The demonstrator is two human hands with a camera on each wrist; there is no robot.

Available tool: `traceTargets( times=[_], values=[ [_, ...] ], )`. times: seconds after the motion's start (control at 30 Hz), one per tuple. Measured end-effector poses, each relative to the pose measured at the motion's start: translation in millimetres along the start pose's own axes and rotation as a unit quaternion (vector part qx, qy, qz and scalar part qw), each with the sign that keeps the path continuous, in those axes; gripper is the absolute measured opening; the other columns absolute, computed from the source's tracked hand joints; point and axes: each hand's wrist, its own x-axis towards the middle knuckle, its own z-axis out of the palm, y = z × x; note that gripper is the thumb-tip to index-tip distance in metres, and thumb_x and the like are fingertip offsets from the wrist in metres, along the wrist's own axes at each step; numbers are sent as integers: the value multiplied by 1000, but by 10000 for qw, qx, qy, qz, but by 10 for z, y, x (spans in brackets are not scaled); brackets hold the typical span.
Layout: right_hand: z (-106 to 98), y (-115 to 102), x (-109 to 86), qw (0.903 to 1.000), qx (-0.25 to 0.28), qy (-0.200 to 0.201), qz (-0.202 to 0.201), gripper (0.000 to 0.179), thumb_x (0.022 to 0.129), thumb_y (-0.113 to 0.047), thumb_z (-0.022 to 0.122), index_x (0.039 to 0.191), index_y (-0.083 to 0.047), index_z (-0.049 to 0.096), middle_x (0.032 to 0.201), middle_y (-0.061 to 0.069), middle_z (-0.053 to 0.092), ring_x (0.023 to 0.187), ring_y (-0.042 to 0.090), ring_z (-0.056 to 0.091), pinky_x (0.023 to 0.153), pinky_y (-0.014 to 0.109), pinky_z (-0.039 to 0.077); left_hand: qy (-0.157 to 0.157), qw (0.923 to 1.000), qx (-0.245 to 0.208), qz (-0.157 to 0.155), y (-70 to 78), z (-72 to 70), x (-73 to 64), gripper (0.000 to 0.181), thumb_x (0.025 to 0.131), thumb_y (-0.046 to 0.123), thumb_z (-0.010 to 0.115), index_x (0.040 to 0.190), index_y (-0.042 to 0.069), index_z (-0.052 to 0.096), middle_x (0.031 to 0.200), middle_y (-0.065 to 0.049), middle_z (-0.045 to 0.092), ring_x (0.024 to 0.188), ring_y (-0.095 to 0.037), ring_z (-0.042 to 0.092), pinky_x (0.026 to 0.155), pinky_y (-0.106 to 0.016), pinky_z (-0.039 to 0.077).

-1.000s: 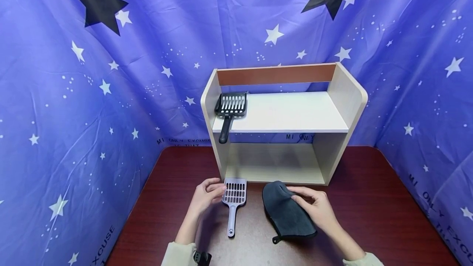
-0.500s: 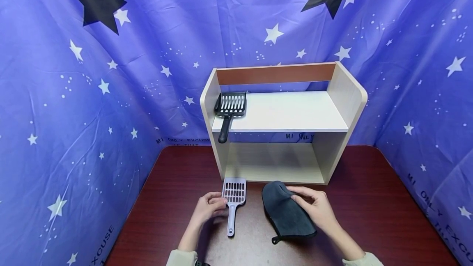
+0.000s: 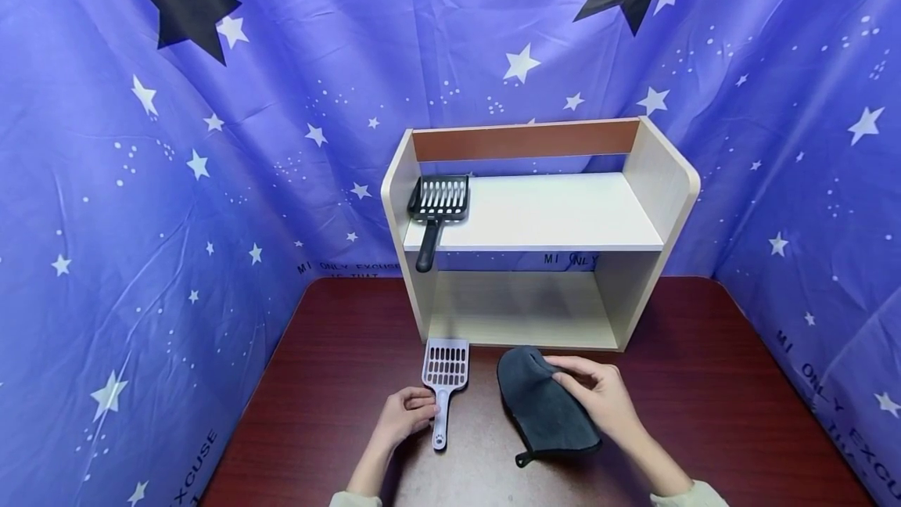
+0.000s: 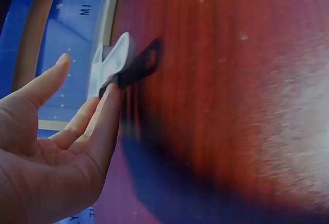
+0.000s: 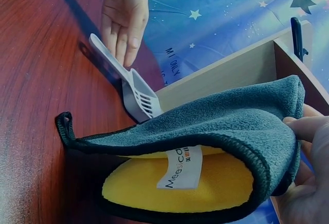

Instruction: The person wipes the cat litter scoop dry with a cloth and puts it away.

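Observation:
A grey slotted litter scoop with a paw mark on its handle lies on the table. My left hand is at the left side of its handle, fingers extended; in the left wrist view the thumb stands apart from them. Whether the fingertips touch the handle, I cannot tell. My right hand pinches the upper right edge of a dark grey cloth mitt. Through the mitt's opening, the right wrist view shows a yellow lining and a white label. A small loop hangs at its corner.
Behind both hands stands a pale two-tier shelf. On its upper board, at the left, lies a black slotted scoop whose handle juts past the front edge. A blue star-patterned curtain surrounds the table on the visible sides.
My left hand has moved down toward the front, from beside the grey scoop's slotted head to beside its handle. The right hand and the mitt have hardly moved.

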Motion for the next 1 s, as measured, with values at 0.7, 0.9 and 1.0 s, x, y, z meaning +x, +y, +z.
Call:
traceTargets(
  times=[0.7, 0.9, 1.0],
  values=[
    [14, -1, 0, 9999, 75, 34, 108, 25, 90, 1, 69, 112, -7, 75, 109, -8, 76, 101, -4, 67, 82, 11, 54, -204, 9997, 137, 29, -95, 85, -57, 45, 81, -10, 68, 119, -24, 49, 89, -10, 69, 73, -8, 63, 70, -31, 62],
    [17, 10, -9, 9999, 106, 18, 81, 25, 90, 2, 68, 113, -6, 74, 110, -10, 75, 100, -4, 68, 81, 11, 55, -199, 9998, 61, 30, -24, 89, -108, 47, 81, -9, 70, 120, -23, 49, 90, -9, 68, 72, -8, 63, 67, -29, 62],
    [19, 15, -11, 9999, 128, 23, 21, 26, 89, 3, 68, 112, -5, 74, 110, -9, 75, 101, -4, 68, 82, 11, 55, -189, 9998, 56, 28, -18, 86, -113, 48, 80, -8, 70, 121, -23, 50, 90, -8, 68, 72, -9, 63, 66, -29, 62]
  ],
)
